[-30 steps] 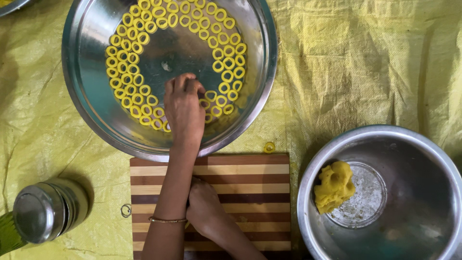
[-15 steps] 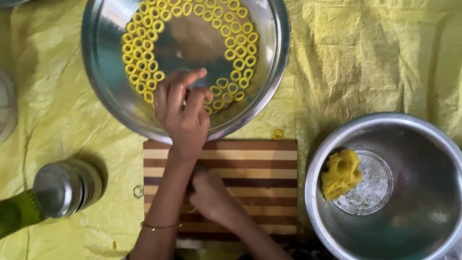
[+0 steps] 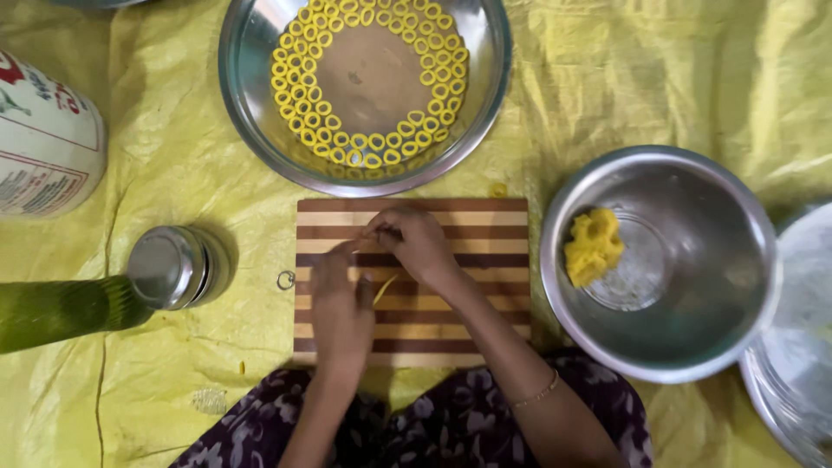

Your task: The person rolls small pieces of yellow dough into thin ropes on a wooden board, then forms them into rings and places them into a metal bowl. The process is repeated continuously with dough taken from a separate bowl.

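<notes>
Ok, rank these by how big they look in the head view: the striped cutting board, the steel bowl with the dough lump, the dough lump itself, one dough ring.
1 and 2. Striped cutting board and steel bowl: they look about alike, so no ranking.
3. Dough lump.
4. One dough ring, the smallest.

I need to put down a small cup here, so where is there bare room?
The yellow plastic sheet is bare between the steel plate of dough rings and the steel bowl with the yellow dough lump. The striped wooden board is crowded by the left hand and right hand.
</notes>
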